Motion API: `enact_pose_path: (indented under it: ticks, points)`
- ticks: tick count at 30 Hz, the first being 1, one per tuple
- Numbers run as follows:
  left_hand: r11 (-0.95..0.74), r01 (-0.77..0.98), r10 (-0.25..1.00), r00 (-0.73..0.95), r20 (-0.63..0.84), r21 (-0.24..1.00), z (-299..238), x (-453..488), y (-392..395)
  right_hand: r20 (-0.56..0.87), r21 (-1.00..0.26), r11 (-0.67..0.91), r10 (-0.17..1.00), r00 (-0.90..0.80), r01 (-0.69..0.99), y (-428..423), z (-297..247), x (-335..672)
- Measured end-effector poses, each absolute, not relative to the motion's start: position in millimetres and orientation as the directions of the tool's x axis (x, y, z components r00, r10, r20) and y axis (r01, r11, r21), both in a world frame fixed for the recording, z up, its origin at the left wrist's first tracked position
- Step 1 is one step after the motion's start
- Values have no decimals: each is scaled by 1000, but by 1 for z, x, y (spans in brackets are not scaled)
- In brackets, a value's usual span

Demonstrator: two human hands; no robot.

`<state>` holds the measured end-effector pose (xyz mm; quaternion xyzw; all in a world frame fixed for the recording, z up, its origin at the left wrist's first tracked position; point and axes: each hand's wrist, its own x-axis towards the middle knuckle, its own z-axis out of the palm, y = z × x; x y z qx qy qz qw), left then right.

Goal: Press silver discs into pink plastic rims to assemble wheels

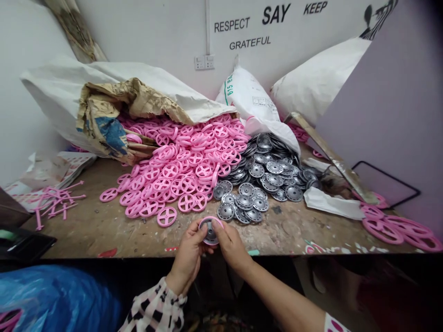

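My left hand [188, 253] and my right hand [230, 244] meet at the table's front edge, both closed round one pink wheel [210, 229] with a grey hubcap set in its face. A big heap of pink spoked wheels [183, 161] spills from a torn paper sack [104, 110] just behind my hands. To its right lies a pile of grey hubcaps [263, 177], the nearest ones a little beyond my fingertips.
The worn wooden table [104, 230] carries pink plastic sprues [55, 200] at the far left and larger pink rings [394, 228] at the right. White sacks [249, 99] lean on the back wall. A blue bag [51, 295] sits below at the left.
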<state>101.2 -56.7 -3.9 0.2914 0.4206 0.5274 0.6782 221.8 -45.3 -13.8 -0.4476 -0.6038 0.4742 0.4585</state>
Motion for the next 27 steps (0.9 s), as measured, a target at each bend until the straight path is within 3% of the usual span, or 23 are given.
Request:
enact_pose_path:
  ticks: [6,12,18,27]
  points:
    - [316,-352,948,156,-277,881,-1,87,-51,100,-988,126,963,-252,88,-40,-16,223]
    - [245,-379,969,124,-213,892,-11,87,-46,62,-998,52,954,-293,-41,-36,-14,226]
    - [267,-361,963,144,-230,894,-16,85,-45,17,-999,3,964,-264,-54,-35,-21,227]
    - [180,-242,983,25,-180,953,-18,90,-52,134,-987,152,956,-262,48,-40,-21,225]
